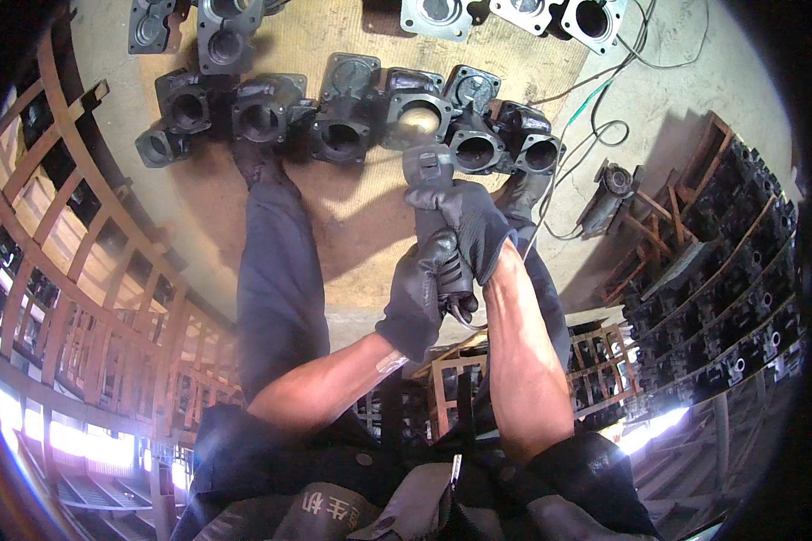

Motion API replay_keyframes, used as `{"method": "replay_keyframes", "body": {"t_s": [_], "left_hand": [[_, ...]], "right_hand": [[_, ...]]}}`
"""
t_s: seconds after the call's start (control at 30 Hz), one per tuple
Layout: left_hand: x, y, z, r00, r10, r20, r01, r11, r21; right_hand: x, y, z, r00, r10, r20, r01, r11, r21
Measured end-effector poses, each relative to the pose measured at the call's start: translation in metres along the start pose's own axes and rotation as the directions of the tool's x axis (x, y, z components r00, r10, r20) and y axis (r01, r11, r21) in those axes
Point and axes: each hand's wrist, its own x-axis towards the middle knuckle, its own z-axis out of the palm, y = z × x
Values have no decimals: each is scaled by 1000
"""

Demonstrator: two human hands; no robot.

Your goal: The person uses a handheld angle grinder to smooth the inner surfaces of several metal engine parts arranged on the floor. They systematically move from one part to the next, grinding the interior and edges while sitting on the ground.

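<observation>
Both my hands wear dark work gloves and are closed around an angle grinder [429, 169]. My left hand [419, 290] grips the rear of its body, close to where the cord leaves. Farther forward, my right hand [472, 224] wraps over the body behind the head. The grinder's head is just in front of a black metal casting [419, 115] with a square flange and a round, brightly lit opening. I cannot tell whether the disc touches it. Beside it on the right is another flanged casting [476, 150]; to its left stands a further one [341, 140].
Several castings form a row across the tan mat [361, 207], with bright-faced flanges [438, 11] behind. A second power tool [610, 187] lies on the floor at right, near loose cables [595, 122]. Rusty metal racks [90, 261] flank me; stacked dark parts [731, 288] fill the right side.
</observation>
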Motion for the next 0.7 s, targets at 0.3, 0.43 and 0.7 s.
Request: {"method": "replay_keyframes", "body": {"t_s": [0.3, 0.43, 0.7], "left_hand": [[15, 7, -2, 999, 42, -9, -42, 999, 11], [29, 10, -8, 999, 35, 26, -35, 999, 16], [16, 6, -13, 989, 34, 144, -16, 992, -128]], "right_hand": [[29, 7, 2, 999, -49, 9, 47, 988, 144], [33, -1, -2, 996, 87, 15, -88, 958, 271], [23, 0, 0, 999, 54, 3, -54, 994, 95]]}}
